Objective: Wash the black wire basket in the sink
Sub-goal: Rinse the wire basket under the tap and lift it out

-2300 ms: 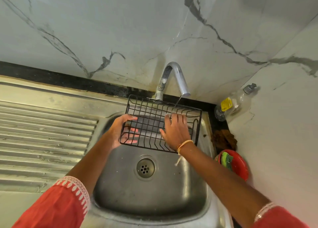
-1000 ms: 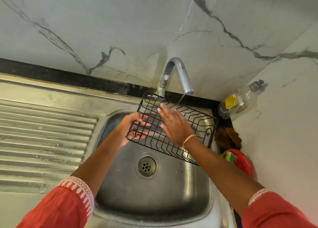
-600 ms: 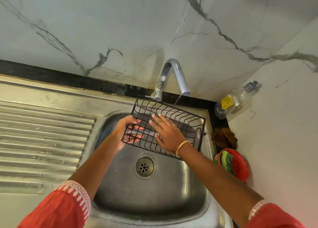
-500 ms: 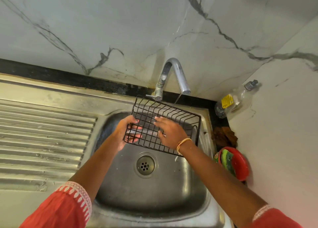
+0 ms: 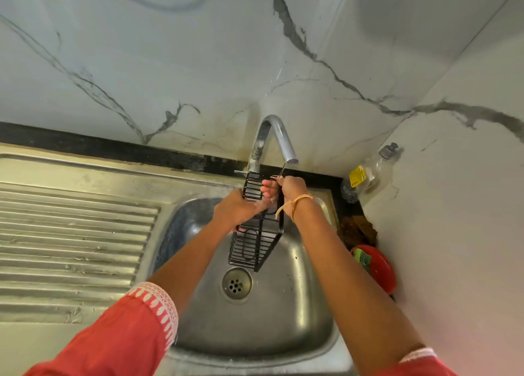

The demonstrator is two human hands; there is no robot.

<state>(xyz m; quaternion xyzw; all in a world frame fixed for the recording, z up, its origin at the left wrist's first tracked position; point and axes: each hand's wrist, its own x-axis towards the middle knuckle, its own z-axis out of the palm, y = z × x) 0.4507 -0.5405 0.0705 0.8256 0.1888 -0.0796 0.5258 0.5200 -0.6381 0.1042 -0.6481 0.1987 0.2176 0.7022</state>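
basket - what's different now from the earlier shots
The black wire basket has been turned from lying broad and flat to standing on end over the drain. The left hand and right hand now grip its upper end. The tap still trickles; bottle and red bowl unmoved.

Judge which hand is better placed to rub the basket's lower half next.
Probably the left hand: it grips the black wire basket mid-length, nearer the lower end. The right hand holds the top under the tap's trickle.
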